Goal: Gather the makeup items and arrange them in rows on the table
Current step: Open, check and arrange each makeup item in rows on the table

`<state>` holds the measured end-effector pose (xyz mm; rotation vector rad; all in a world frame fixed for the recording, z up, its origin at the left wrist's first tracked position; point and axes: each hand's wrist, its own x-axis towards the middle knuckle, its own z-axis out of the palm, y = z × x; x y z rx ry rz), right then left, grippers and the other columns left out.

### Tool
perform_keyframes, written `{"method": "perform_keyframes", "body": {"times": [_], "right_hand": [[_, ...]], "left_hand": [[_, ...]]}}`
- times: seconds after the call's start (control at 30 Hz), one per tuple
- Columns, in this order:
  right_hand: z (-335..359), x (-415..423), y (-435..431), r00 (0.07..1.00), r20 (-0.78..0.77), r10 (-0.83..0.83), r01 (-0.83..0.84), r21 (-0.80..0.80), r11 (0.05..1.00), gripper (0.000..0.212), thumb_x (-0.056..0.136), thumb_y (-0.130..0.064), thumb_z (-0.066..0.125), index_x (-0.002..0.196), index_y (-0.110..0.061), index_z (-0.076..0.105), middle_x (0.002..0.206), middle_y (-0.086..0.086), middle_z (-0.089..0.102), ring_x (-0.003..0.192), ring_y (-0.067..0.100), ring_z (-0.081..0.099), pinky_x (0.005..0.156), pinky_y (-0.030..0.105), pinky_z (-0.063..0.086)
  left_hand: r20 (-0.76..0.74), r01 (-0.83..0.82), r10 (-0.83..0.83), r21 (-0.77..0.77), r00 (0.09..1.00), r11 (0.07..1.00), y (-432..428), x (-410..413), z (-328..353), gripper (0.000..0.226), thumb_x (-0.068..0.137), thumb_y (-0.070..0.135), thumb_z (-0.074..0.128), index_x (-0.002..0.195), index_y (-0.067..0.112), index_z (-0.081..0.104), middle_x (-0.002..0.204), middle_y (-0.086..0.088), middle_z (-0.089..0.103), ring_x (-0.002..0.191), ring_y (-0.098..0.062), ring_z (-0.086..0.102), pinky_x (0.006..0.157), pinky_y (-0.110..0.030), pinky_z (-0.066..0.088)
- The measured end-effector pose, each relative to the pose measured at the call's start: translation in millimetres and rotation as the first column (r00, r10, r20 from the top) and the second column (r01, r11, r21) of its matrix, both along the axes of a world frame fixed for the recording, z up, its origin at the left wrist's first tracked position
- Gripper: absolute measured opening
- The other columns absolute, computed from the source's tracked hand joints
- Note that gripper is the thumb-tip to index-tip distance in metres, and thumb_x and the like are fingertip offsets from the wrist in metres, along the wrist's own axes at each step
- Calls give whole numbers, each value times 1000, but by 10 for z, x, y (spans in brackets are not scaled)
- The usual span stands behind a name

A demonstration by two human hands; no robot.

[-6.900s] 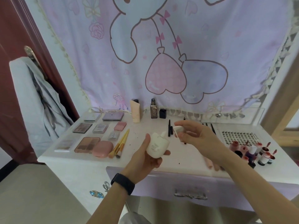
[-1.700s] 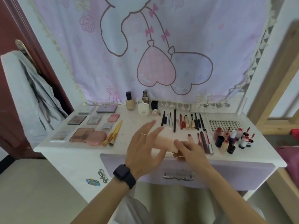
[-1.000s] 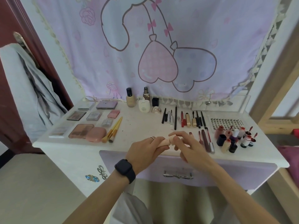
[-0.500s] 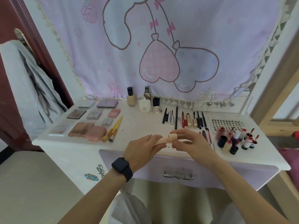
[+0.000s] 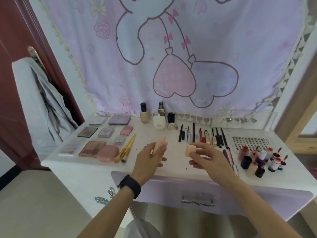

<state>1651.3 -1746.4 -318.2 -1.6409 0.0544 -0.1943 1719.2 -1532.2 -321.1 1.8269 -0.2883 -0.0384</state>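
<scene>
Palettes (image 5: 94,148): laid in rows at the left end of the white table (image 5: 151,134), yellow-handled brushes (image 5: 127,148) just beside them.
Left hand (image 5: 147,161): fingers curled round a peach tube (image 5: 159,144), held over the table's front middle.
Right hand (image 5: 208,158): thumb and fingers pinch a matching peach cap (image 5: 190,150), apart from the tube.
Pencils (image 5: 202,134): a row behind the right hand.
Small bottles (image 5: 262,160): clustered at the right end.

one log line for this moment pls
left hand: holds peach tube | right hand: pinches cap | cap off tube, the two apart above table | tube not yet in a row
</scene>
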Motion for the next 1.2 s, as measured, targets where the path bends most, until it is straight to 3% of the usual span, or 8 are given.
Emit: {"method": "perform_keyframes", "body": {"times": [0.2,0.33,0.4,0.47,0.6,0.93,1.07,1.2], "right_hand": [[-42,150,22,1000,-25,-3,2,-65,998,22,95,-19,69,109,-35,70,97,-16,74,84,18,76,75,28,61],[-35,335,47,999,-38,-33,25,-205,978,21,95,-24,69,110,-38,67,94,-23,72,81,11,74,79,32,61],[-18,453,60,997,-39,-64,52,-263,963,21,94,-28,71,109,-40,63,95,-19,72,80,7,72,78,31,60],[17,570,73,994,-36,-101,85,-314,946,20,92,-34,72,106,-40,58,97,-15,71,79,0,69,73,26,55],[117,798,89,992,-13,-124,104,-462,881,16,92,-40,70,97,-42,54,95,-18,67,81,-13,61,62,11,43],[135,1296,126,986,58,-156,141,-786,602,12,96,-46,57,105,-37,57,94,-21,64,83,-2,55,60,17,34],[91,1467,149,987,35,-159,112,-854,508,23,99,-44,51,116,-32,60,107,-11,67,107,18,55,78,36,50],[44,1606,170,989,18,-144,76,-912,403,25,100,-39,49,119,-27,59,114,-4,68,114,25,52,92,40,47]], "left_hand": [[-132,-56,55,1,990,998,86,318,3,25,100,26,55,124,21,53,114,-4,60,87,-14,72,71,-30,62],[-154,-87,103,104,983,991,78,574,5,33,99,33,55,129,22,51,109,6,62,91,-13,68,69,-26,60],[-127,-125,153,204,980,971,42,709,-25,35,96,41,58,127,25,53,108,9,62,97,-14,63,80,-30,55],[-125,-158,195,255,973,954,-4,823,-67,38,93,45,61,125,26,54,110,8,61,101,-15,60,84,-30,47],[-141,-181,220,243,965,953,-108,982,-165,37,87,49,68,113,30,50,108,3,63,96,-17,62,81,-31,51],[37,-284,306,492,951,823,-195,1105,-259,41,90,56,53,122,30,53,112,-1,58,109,-24,53,96,-43,48],[159,-350,316,540,935,766,-194,1113,-354,47,93,54,52,128,24,56,125,0,58,119,-23,43,99,-37,41],[217,-404,341,525,914,749,-214,1129,-410,46,94,50,51,132,23,54,128,-1,57,119,-22,43,99,-34,38]]}}
